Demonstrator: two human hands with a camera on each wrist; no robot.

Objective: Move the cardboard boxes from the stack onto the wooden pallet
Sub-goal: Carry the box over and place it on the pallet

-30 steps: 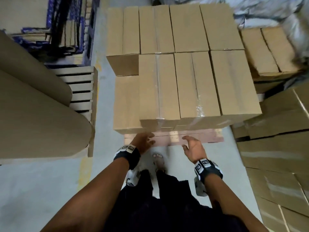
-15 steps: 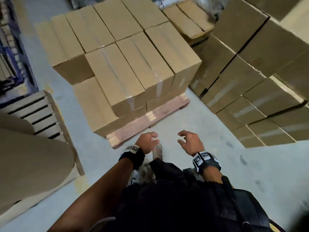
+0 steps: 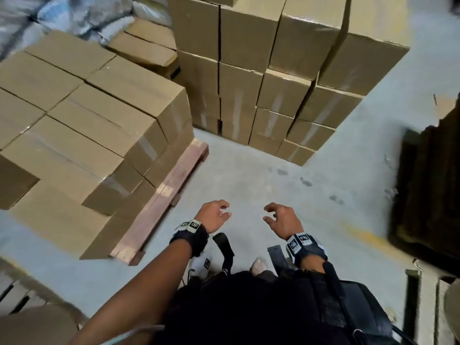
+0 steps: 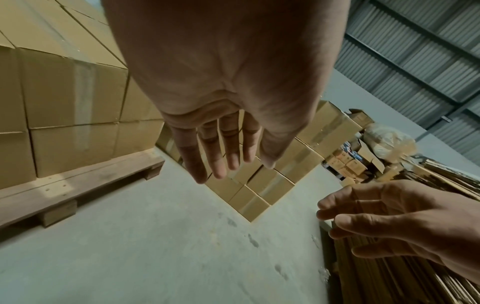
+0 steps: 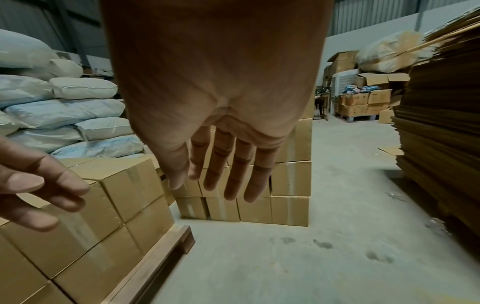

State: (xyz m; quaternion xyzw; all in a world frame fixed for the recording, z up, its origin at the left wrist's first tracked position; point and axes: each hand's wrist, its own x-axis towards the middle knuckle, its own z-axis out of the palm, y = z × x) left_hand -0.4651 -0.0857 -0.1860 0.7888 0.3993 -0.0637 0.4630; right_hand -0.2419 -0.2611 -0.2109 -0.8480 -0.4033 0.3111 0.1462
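Cardboard is stacking up ahead: the stack [image 3: 268, 78] is standing on the concrete floor [image 3: 249, 185], just beside the wooden pallet [image 3: 161, 202], itself carrying boxes [image 3: 87, 115]. Both the left hand [image 3: 214, 215] and right hand [image 3: 282, 220] are hanging empty, fingers loosely spread. The taped boxes are looking stiff, probably weighty; gripping opposite sides seems safest.

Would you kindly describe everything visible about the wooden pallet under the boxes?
The wooden pallet looks like reddish-brown planks on small blocks, with nail heads visible in the left wrist view. It lies flat on the concrete floor, carrying taped cardboard boxes at least two layers high. Only its near edge shows. Neither hand touches it.
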